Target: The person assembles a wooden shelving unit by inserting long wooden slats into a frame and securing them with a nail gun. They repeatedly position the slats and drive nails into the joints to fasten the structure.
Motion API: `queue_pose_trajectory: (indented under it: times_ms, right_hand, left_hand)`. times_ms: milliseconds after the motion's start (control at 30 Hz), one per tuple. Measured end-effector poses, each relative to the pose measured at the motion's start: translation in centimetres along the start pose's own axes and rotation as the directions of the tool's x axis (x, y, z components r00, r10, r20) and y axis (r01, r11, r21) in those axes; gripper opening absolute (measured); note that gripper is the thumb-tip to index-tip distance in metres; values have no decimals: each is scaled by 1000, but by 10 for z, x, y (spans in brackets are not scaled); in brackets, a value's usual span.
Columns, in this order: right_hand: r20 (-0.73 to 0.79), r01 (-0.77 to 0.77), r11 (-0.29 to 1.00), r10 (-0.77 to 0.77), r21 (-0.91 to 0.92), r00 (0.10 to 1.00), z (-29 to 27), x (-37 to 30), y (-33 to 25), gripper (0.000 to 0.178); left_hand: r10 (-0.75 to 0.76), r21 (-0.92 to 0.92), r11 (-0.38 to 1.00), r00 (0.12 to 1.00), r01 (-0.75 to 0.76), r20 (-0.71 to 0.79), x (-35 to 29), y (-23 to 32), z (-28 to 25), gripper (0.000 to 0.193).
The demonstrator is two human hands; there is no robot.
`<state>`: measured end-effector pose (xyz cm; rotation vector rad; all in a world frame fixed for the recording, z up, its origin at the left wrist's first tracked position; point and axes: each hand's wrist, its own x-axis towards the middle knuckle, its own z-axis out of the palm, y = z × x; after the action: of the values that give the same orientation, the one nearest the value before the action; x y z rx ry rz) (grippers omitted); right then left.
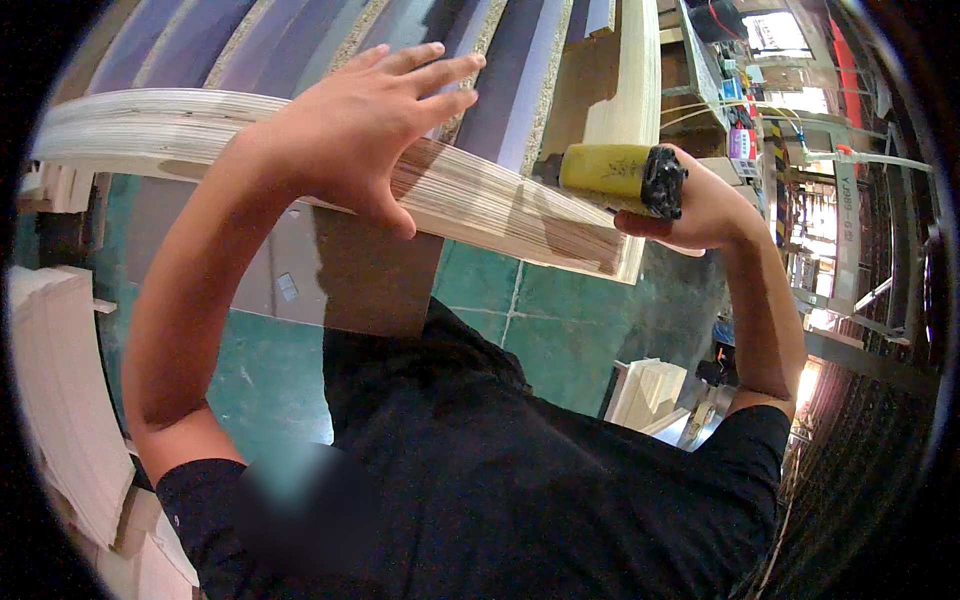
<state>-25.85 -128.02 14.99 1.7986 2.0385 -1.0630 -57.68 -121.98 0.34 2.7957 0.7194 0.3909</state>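
My left hand (360, 130) reaches across a long edge of layered pale wood (500, 195), fingers spread and thumb hanging over its near side. Whether the palm touches the wood, I cannot tell. In my right hand (715, 210) is a yellow tool with a black-taped end (605, 170), held just above the right end of that edge. My fingers are partly hidden behind the tool, and its exact kind does not show. Beyond the layered wood run several parallel slats with purple-grey faces (390, 50) and rough, speckled edges. A pale wooden side piece (625, 95) meets the right corner.
A brown board (380, 285) sits below the wooden edge, in front of me. Stacked pale boards (65, 390) stand at the left, with a smaller stack (650, 395) on the green floor (480, 290) to the right. A pale hose (890, 160) crosses the far right.
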Motion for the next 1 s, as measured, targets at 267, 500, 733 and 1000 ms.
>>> queue_pose_trajectory:
  times_ms: [267, 500, 733, 1000]
  right_hand:
    - [-52, 310, 934, -323, -179, 945, 3, 26, -24, 47]
    - [116, 55, 988, -39, -145, 992, 3, 46, -49, 68]
    - [78, -97, 994, 101, -52, 992, -1, 13, -35, 77]
    - [-3, 132, 970, -135, 206, 991, 28, -31, 16, 55]
  left_hand:
    - [19, -216, 976, 996, 0, 88, 2, -8, 5, 101]
    - [107, -262, 960, 994, -103, 2, 10, -10, 6, 96]
    - [-23, -391, 917, 988, 82, 153, 54, -33, -10, 55]
    - [-568, 24, 819, 803, 574, 181, 130, 3, -13, 42]
